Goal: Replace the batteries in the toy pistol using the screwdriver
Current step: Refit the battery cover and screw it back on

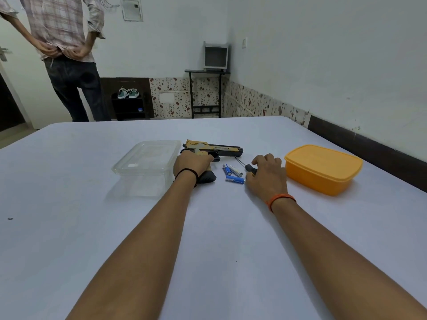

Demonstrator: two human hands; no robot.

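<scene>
Toy pistol (215, 150) is lying flat on the table (208, 227), muzzle pointing to 3 o'clock, with the left hand (190, 163) wrapping round its grip. Right hand (265, 174) is curling over the screwdriver (248, 167) handle, shaft aiming toward 11 o'clock. Three batteries (233, 174) are sitting loose between the hands. Task looks barely started: no cover visibly off, unscrewing, swapping and closing all remaining. Clear box (147, 162) at 9 o'clock, orange box (323, 168) at 3.
</scene>
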